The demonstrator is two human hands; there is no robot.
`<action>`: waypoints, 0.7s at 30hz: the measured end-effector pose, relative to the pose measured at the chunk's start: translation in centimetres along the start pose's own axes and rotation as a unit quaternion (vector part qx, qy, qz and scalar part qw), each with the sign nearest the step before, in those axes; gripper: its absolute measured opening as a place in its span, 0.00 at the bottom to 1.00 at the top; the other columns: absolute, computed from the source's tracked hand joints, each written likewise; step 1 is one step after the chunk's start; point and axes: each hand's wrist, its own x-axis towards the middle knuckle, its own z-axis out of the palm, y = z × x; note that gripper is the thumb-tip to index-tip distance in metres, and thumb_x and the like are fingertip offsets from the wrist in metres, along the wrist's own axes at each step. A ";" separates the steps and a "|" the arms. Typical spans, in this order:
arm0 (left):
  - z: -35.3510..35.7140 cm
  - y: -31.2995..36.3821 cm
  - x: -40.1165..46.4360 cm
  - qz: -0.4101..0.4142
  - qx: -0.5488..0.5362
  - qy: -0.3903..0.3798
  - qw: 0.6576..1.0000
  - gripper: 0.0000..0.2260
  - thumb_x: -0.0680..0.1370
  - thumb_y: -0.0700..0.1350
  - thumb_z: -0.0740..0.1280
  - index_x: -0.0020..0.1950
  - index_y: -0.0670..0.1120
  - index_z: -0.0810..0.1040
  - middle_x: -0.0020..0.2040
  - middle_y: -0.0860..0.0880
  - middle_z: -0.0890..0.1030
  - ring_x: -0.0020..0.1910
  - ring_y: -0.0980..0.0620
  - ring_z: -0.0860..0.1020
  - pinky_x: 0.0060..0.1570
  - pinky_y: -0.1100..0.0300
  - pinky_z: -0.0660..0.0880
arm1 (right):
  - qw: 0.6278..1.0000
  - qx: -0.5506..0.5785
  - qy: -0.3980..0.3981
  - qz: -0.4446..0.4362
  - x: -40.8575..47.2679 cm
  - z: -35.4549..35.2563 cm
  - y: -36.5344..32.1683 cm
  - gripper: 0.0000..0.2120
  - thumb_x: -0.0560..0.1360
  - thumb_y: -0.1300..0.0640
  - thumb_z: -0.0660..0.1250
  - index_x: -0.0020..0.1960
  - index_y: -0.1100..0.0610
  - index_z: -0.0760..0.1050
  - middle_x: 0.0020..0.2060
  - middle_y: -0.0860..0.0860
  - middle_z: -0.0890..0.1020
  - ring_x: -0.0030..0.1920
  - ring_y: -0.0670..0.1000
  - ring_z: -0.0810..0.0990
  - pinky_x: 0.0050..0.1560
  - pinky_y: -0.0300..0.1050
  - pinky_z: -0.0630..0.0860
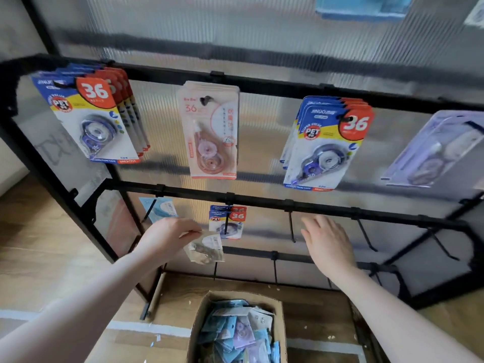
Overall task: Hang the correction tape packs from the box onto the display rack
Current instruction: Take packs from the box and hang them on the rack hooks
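a pale beige carded correction tape pack (205,248), long axis tilted toward 5 o'clock, is pinched by the left hand (167,235) below the black metal display rack (262,203), its nearest free black hook (291,226) lying at 2 o'clock beside the open, empty right hand (327,242).

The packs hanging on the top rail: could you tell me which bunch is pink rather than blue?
The pink packs, second bunch from the left; the bunches with red "36" badges on either side are blue, yellow and white.

I see bare hooks (292,226) right of the blue packs (227,221) on the middle rail, with room between them.
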 end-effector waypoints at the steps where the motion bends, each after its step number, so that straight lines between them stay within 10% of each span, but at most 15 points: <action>1: 0.1 0.7 0.2 0.001 -0.001 -0.001 1.000 0.08 0.76 0.46 0.68 0.53 0.48 0.82 0.49 0.51 0.83 0.47 0.50 0.79 0.43 0.59 0.72 | 1.000 -0.001 -0.004 0.005 -0.4 -0.2 0.7 0.13 0.79 0.56 0.61 0.61 0.56 0.75 0.54 0.54 0.79 0.54 0.55 0.78 0.54 0.49 0.75; 21: 11.7 14.9 3.8 0.103 -0.061 0.050 0.992 0.10 0.72 0.48 0.65 0.45 0.46 0.84 0.41 0.49 0.84 0.36 0.48 0.81 0.33 0.57 0.77 | 0.997 0.018 0.075 0.030 -6.7 2.4 14.6 0.11 0.72 0.60 0.70 0.54 0.61 0.79 0.45 0.56 0.80 0.44 0.56 0.80 0.40 0.46 0.77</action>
